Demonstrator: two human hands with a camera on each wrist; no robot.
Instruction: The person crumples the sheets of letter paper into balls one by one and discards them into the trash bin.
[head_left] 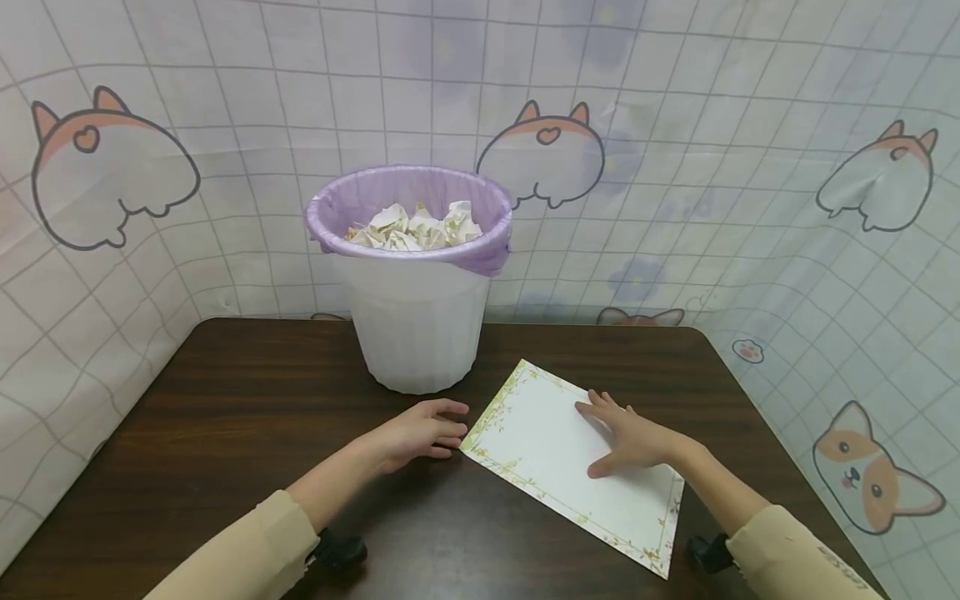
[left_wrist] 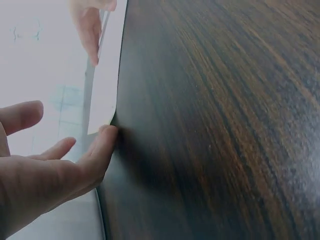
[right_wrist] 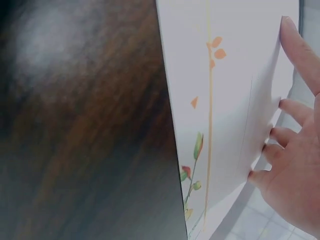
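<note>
A sheet of white paper (head_left: 558, 454) with a leafy printed border lies at an angle on the dark wooden table. My left hand (head_left: 423, 432) is at its left corner, fingers loosely extended; in the left wrist view one fingertip of the left hand (left_wrist: 65, 165) meets the paper's corner (left_wrist: 104, 112). Spread over the sheet, my right hand (head_left: 628, 435) rests its fingertips on the paper. From the right wrist, the right hand (right_wrist: 295, 155) shows its thumb and fingertips against the sheet (right_wrist: 230, 100), with orange and green flower print along the edge.
Behind the left hand stands a white bin (head_left: 416, 325) with a purple liner (head_left: 337, 212), holding crumpled paper (head_left: 420, 229). The dark table (head_left: 225, 450) ends at a grid-patterned curtain (head_left: 675, 225) with cartoon dogs.
</note>
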